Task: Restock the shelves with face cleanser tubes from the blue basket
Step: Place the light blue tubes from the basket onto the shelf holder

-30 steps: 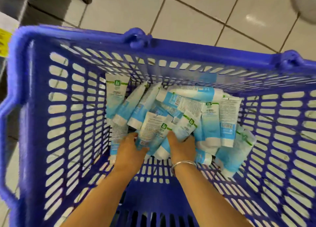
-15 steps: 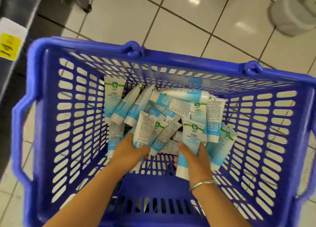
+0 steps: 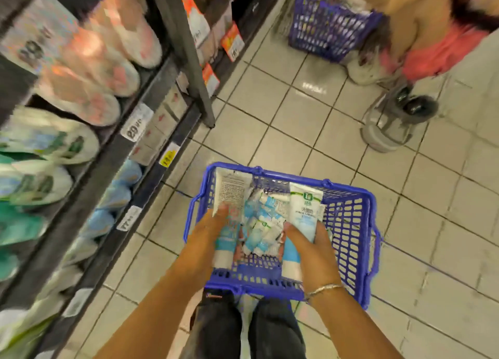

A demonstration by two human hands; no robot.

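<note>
Face cleanser tubes [image 3: 260, 218], white-blue with green logos, heaped in blue basket [image 3: 348, 225] on floor. Left hand [image 3: 208, 239] grips one tube text-side up, right hand [image 3: 310, 244] grips another logo-side up. Both now lifted above pile; view pulled back, shelves [image 3: 89, 153] visible left.

Silver bracelet [image 3: 322, 289], dark trousers [image 3: 218, 329], bare forearms.
</note>
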